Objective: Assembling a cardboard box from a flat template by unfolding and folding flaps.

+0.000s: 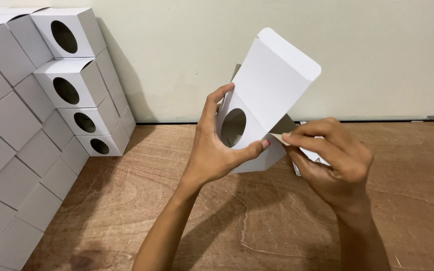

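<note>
White carton with a round window, half folded in my 2 hands.
My left hand [212,155] grips the carton [264,100] beside its hole; my right hand [335,158] pinches a side flap [277,142].

white carton [272,90] (grey inside), white stacked boxes [71,85], brown grained wooden floor [257,221], cream wall [377,50].

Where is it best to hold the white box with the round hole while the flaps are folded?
Probably by its body beside the round hole, from the left, as the left hand grips the box now: thumb below the hole, fingers behind. That leaves the tall lid flap and the side flap at the right hand free.
</note>
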